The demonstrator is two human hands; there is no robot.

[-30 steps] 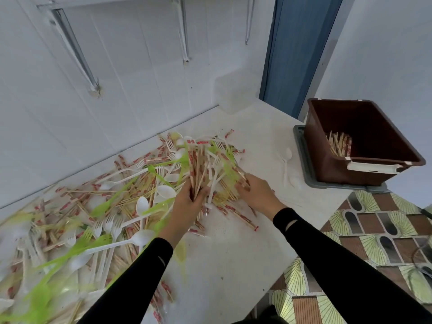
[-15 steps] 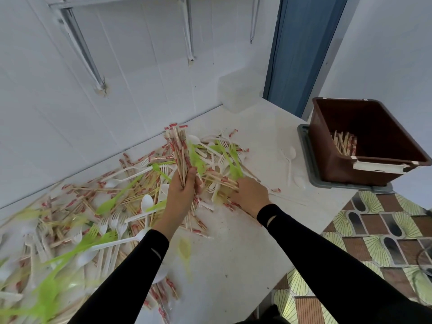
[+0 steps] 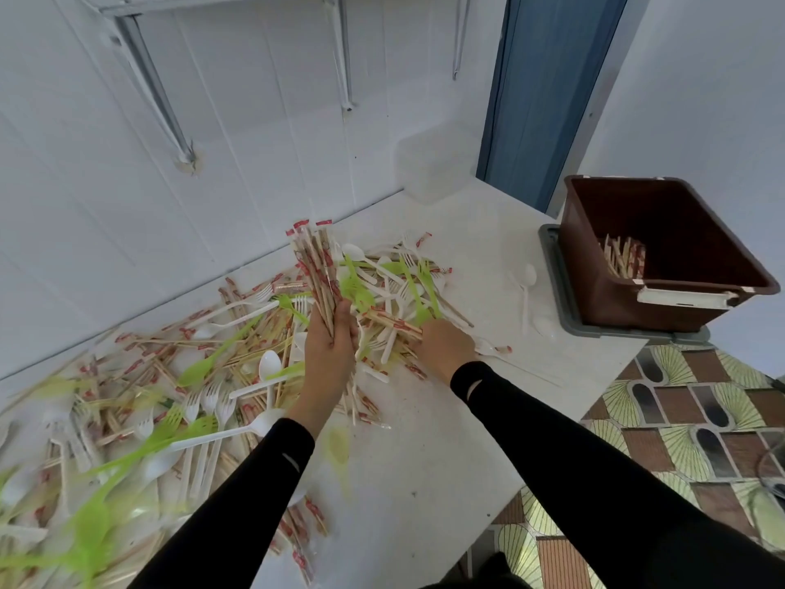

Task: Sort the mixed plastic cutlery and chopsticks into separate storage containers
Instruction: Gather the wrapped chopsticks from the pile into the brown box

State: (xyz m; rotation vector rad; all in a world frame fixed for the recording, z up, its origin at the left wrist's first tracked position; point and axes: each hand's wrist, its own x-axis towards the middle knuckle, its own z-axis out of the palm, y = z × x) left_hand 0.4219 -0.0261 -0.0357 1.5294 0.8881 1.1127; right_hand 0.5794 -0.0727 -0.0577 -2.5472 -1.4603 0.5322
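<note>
A big mixed pile (image 3: 170, 388) of wrapped chopsticks, white forks and spoons and green cutlery covers the white table (image 3: 424, 482). My left hand (image 3: 329, 350) grips a bundle of wrapped chopsticks (image 3: 316, 269) that stands upright above the pile. My right hand (image 3: 446, 346) lies palm down on the pile's right end, fingers curled round a few wrapped chopsticks (image 3: 391, 323). A brown bin (image 3: 679, 308) at the right holds several chopsticks (image 3: 622, 257) in its corner.
The brown bin stands on a grey tray (image 3: 560, 299) at the table's right edge. Two white spoons (image 3: 526, 286) lie loose between pile and tray. A clear plastic box (image 3: 437, 167) sits at the back by the white wall. Patterned floor (image 3: 679, 418) lies below right.
My left hand has lifted the chopstick bundle out of the pile and stood it upright. My right hand has shifted slightly left and now grasps chopsticks on the pile.
</note>
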